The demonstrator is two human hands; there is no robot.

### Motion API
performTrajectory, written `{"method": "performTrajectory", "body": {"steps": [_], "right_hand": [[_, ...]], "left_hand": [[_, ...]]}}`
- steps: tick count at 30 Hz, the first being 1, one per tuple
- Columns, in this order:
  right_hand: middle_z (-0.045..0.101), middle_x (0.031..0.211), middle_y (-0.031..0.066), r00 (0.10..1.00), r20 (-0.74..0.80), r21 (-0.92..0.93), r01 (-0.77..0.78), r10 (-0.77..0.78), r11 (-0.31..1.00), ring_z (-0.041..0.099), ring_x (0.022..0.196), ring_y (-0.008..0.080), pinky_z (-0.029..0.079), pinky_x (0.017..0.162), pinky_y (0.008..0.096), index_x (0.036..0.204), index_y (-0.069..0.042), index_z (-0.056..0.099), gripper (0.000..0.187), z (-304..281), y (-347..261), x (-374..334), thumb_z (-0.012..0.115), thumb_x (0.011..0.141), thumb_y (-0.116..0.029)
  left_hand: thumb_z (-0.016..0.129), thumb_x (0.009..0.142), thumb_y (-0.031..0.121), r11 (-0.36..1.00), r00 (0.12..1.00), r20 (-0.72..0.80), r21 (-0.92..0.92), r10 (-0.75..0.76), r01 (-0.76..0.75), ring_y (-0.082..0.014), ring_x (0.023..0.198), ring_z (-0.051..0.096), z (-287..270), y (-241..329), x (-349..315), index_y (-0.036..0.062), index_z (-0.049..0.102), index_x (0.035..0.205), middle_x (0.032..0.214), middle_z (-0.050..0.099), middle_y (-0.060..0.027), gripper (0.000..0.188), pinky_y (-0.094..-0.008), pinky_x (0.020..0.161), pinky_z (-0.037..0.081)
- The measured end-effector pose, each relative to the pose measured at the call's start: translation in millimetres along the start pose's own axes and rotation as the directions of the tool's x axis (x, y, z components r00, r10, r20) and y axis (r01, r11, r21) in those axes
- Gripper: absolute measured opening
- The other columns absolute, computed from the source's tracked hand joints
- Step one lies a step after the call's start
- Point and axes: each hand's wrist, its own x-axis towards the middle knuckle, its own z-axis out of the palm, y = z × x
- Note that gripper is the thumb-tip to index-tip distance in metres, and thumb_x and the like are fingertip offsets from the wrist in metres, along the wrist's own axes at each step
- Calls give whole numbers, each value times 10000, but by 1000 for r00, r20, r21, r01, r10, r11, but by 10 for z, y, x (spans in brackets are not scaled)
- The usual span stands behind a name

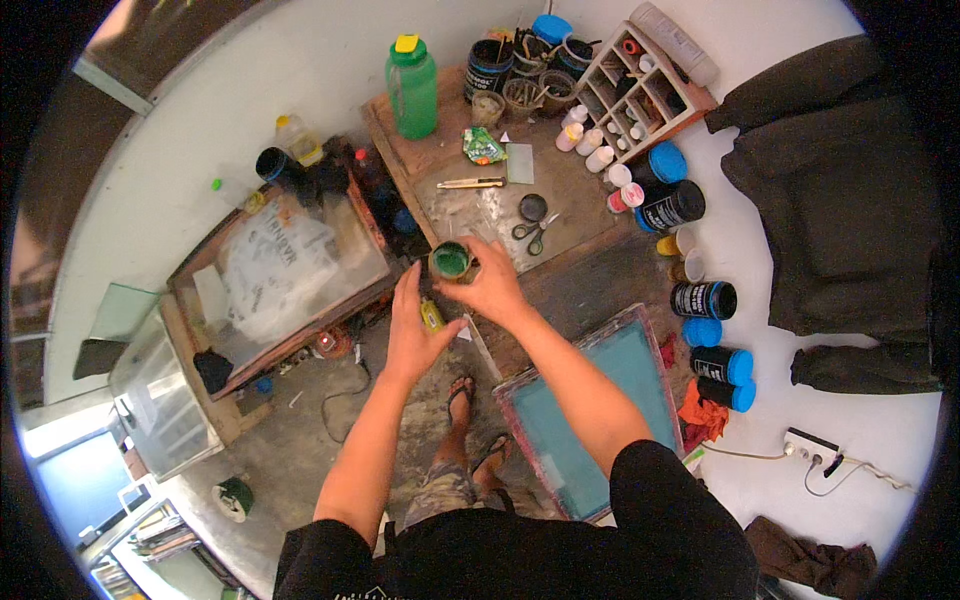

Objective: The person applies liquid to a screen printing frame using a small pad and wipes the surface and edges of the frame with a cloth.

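My right hand (pixel 488 287) is closed round a small clear jar (pixel 436 268) with dark green stuff inside. The jar's top is uncovered, held over the near left corner of the wooden table (pixel 580 225). Just left of it, my left hand (pixel 408 335) is open, fingers stretched and thumb apart. A small yellow item (pixel 431 315) shows between that thumb and fingers; whether it is touched I cannot tell. Beyond the jar lie a round black lid (pixel 533 207), dark-handled scissors (pixel 534 233), a utility knife (pixel 472 183) and a green packet (pixel 484 146).
A green bottle (pixel 412 95) stands at the table's far left. Tubs with brushes and a compartment rack (pixel 640 90) fill the back. Blue-lidded black jars (pixel 703 300) line the right wall. A framed screen (pixel 600 400) leans beside my right arm; a framed bench (pixel 340 325) stands left.
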Motion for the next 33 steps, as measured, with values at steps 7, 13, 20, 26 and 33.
{"method": "performTrajectory", "body": {"steps": [7,13,20,26,33], "right_hand": [[642,1135,133,977,133,110,151,-165,982,555,1107,314,458,938,428,1220,-57,591,680,-224,-67,-53,863,647,-300],[659,1110,162,984,-58,295,-142,166,945,644,989,303,515,862,406,1238,-9,580,454,-372,1119,693,711,826,-148],[666,1049,234,915,-308,-292,-351,260,890,643,976,369,498,886,461,1112,56,628,515,-227,1923,1513,723,815,-354],[627,1171,231,876,-338,-534,-481,346,695,598,1111,364,487,927,477,1113,59,621,597,80,1953,1630,757,783,-420],[656,1138,209,819,-396,-408,-563,416,719,637,1049,379,513,853,499,1151,5,628,617,-32,2178,1699,774,757,-447]], "left_hand": [[859,713,220,925,966,151,-290,-210,246,-313,1137,612,222,-87,268,19,444,1335,1222,617,-179,774,-402,965,478],[844,770,244,893,947,83,-317,-310,320,-257,1118,624,114,-87,172,17,445,1323,1196,631,-167,719,-371,948,487],[855,749,194,901,952,89,-305,-294,307,-257,1159,600,-30,-230,-119,8,444,1312,1253,609,-162,721,-374,988,461],[862,723,142,889,940,78,-304,-334,341,-249,1165,592,-125,-313,-490,11,437,1306,1303,587,-155,733,-365,1000,450],[861,712,123,901,946,46,-291,-321,320,-233,1157,591,-182,-292,-627,15,445,1305,1285,594,-151,732,-361,988,463]]}}
